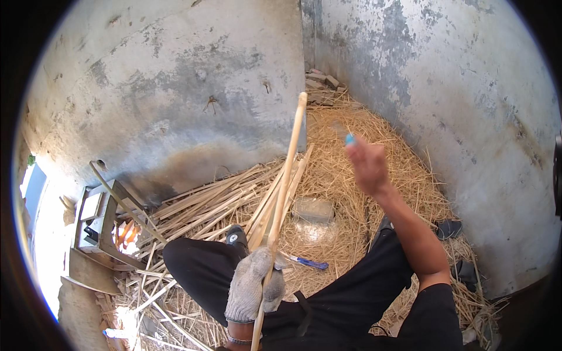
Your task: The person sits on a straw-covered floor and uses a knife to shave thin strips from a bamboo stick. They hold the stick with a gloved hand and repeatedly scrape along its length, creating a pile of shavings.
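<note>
A grey knitted glove covers my left hand, which is wrapped round a long pale wooden pole. The pole slants upward from my lap, its far end near the wall corner. My bare right hand is raised over the straw, right of the pole and apart from it. Its fingers are closed on a small tool with a blue end; motion blurs it, and its kind is unclear. On the straw just beyond my left hand lies a blue-handled tool, perhaps a knife.
Several split wooden strips lie left of the pole. Straw covers the floor, with a block between my feet. Bricks are stacked in the corner. Left stands a wooden box-like object. Plastered walls enclose the place.
</note>
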Tool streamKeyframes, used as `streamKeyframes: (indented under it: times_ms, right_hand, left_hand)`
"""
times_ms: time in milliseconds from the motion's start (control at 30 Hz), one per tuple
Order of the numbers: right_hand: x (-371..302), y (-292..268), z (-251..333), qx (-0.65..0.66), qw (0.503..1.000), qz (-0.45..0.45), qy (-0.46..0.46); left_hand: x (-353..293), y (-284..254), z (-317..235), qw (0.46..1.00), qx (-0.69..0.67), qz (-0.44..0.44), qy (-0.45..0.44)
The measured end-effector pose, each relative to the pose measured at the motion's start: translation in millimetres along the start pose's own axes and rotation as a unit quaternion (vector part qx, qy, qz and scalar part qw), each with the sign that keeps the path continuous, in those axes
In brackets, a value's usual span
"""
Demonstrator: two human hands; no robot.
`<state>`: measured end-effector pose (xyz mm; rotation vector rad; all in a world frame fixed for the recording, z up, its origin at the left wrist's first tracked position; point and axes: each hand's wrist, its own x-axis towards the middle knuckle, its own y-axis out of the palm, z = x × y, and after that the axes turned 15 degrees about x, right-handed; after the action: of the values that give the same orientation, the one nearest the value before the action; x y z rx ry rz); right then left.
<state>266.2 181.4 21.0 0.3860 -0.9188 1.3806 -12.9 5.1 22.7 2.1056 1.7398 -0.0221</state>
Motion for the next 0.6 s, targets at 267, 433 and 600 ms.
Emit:
streamKeyframes:
  times_ms: [267, 433, 600]
  right_hand:
    - [-39.6, 29.6, 37.8, -0.058, 0.971, 0.225, -0.058]
    - [9.3, -7.6, -31.3, -0.245, 0.964, 0.018, 0.106]
    - [-1.8, -31.8, -25.9, -0.081, 0.996, 0.038, 0.007]
  left_hand:
    - [1.2, 13.4, 10.1, 0.997, 0.070, 0.001, -0.027]
    - [-9.8, 15.3, 14.6, 0.995, 0.072, 0.037, -0.051]
    - [-6.0, 15.4, 14.3, 0.995, 0.077, 0.016, -0.065]
